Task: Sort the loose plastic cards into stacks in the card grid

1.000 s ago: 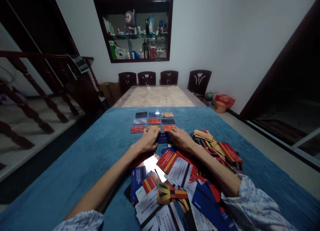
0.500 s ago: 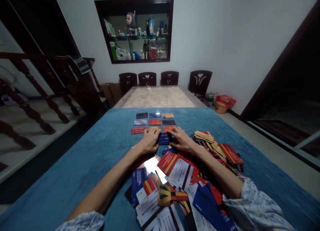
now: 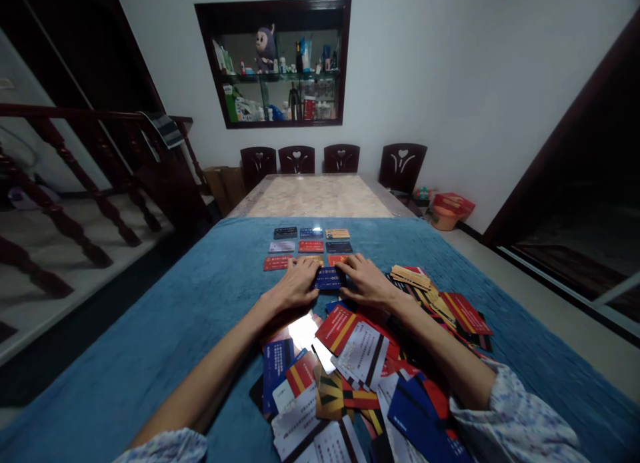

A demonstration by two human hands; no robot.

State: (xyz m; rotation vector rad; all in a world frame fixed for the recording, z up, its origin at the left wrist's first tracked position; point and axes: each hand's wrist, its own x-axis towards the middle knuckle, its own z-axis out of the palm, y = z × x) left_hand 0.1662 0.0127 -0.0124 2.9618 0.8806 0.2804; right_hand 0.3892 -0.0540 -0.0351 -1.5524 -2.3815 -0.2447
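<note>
Between my two hands is a dark blue card [image 3: 329,278], its printed face toward me. My left hand [image 3: 295,283] grips its left edge with curled fingers, and my right hand [image 3: 367,281] grips its right edge. Just beyond lie cards in rows: a red card [image 3: 277,263] by my left fingers, another red card [image 3: 338,259] and a gold one partly covered by my fingertips. Farther back are a red card [image 3: 311,247], a black card [image 3: 285,233] and a tan card [image 3: 337,233]. A loose heap of cards [image 3: 350,376] spreads beneath my forearms.
A blue cloth [image 3: 200,303] covers the near part of the table [image 3: 320,195]. More cards [image 3: 465,313] lie scattered at the right. Dark chairs [image 3: 341,159] stand at the far end, below a wall cabinet [image 3: 280,76]. A wooden railing [image 3: 80,176] is on the left.
The view has shifted slightly. Both hands stay at the edges of the dark blue card, with almost no movement.
</note>
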